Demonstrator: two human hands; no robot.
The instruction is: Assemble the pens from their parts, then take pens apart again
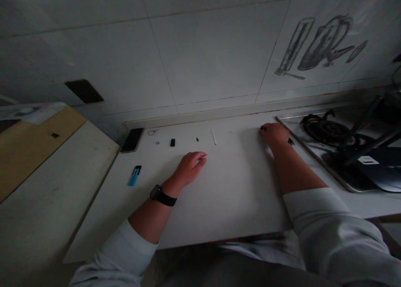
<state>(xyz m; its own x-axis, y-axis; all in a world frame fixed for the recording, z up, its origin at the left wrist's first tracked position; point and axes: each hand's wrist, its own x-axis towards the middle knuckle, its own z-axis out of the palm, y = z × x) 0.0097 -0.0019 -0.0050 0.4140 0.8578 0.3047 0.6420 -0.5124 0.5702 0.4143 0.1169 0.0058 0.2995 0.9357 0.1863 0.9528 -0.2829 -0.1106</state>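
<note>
On the far side of the worktop (232, 199), a small dark piece (263, 128) is touched by the right hand (276, 134); its grip cannot be told. The left hand (189, 168) is narrowly parted. A stove (322, 130) is set rightward.

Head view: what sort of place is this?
Probably a kitchen: what looks like a gas burner stands on the right, beside a pale countertop, with a tiled wall behind.

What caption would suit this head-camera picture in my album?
Right hand at a small dark item, left hand near a white stick, over a white tabletop.
</note>
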